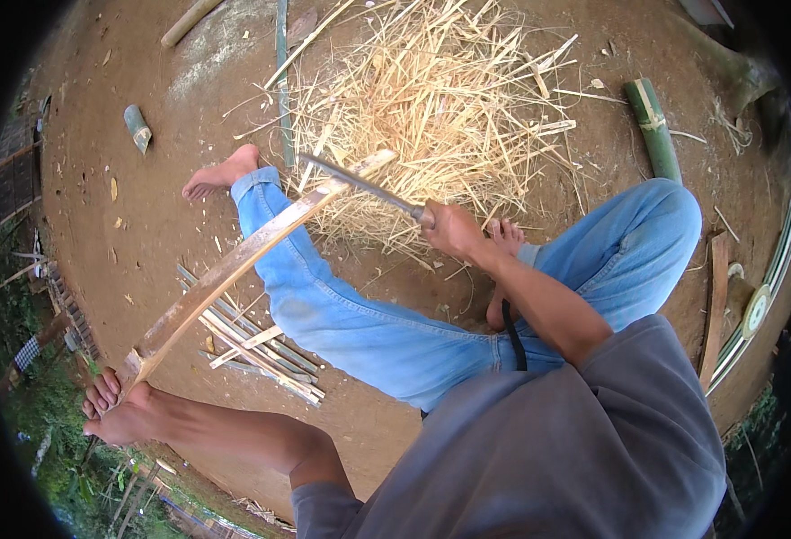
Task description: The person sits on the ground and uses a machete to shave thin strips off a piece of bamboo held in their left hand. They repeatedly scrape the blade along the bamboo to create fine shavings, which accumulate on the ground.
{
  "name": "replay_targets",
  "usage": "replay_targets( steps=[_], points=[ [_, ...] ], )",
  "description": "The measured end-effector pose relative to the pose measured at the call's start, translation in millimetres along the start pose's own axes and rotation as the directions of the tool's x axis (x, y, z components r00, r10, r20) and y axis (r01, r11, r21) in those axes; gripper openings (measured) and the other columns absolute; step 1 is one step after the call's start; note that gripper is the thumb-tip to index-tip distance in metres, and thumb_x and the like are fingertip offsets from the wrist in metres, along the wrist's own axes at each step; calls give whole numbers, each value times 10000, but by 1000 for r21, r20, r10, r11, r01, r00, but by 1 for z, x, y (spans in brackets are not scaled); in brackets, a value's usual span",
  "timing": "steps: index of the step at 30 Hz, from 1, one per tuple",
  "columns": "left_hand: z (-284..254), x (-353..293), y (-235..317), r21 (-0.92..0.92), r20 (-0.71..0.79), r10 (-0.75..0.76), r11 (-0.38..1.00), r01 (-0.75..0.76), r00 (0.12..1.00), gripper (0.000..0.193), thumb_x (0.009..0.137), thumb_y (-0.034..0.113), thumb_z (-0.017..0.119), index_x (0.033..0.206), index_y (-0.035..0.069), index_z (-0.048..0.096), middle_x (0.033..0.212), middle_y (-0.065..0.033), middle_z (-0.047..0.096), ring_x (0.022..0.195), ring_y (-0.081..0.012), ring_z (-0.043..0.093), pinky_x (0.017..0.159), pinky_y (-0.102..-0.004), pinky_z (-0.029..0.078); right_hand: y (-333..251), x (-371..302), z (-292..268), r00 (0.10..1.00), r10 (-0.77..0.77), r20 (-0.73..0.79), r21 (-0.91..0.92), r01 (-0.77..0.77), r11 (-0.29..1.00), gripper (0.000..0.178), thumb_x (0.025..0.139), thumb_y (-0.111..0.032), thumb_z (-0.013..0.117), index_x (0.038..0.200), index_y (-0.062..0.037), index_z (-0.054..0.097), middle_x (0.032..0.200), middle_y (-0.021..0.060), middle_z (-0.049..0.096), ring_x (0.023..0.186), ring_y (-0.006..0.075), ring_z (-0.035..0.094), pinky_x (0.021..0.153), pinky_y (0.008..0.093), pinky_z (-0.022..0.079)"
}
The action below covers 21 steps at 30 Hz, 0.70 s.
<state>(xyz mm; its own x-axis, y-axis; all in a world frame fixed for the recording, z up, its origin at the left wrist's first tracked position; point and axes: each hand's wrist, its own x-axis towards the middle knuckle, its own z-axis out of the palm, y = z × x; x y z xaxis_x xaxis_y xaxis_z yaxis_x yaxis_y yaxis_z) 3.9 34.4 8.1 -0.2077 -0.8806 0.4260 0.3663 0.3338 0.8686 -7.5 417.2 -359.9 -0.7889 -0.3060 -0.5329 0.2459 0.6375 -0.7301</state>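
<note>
My left hand [121, 409] is closed round the near end of a long pale strip of wood or bamboo [234, 260]. The strip slants up and to the right across my outstretched left shin. In my right hand [454, 232] is the handle of a long, narrow knife [364, 185]. Its dark blade points to the left and crosses the strip close to the far end; whether it cuts into the surface I cannot tell. Beyond and beneath that end spreads a heap of thin straw-coloured shavings [431, 117].
Several split strips [265, 346] lie left of my leg. A short green bamboo piece [137, 128] is at far left, a thicker bamboo section [654, 130] at far right. A brown board [716, 305] and long thin strips [773, 278] lie to the right. My feet are bare on the earth.
</note>
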Motion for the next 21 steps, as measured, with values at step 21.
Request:
replay_targets(
  steps=[21],
  points=[
    [-26, -7, 15, -276, 411, -72, 940, 200, 909, 493, 1028, 422, 343, 692, 80, 457, 529, -2, 336, 438, -130, 296, 419, -275, 282, -85, -37, -1, 976, -177, 128, 108, 163, 981, 202, 834, -184, 609, 879, 13, 622, 779, 247, 668, 709, 384, 670, 669, 465, 531]
  ],
)
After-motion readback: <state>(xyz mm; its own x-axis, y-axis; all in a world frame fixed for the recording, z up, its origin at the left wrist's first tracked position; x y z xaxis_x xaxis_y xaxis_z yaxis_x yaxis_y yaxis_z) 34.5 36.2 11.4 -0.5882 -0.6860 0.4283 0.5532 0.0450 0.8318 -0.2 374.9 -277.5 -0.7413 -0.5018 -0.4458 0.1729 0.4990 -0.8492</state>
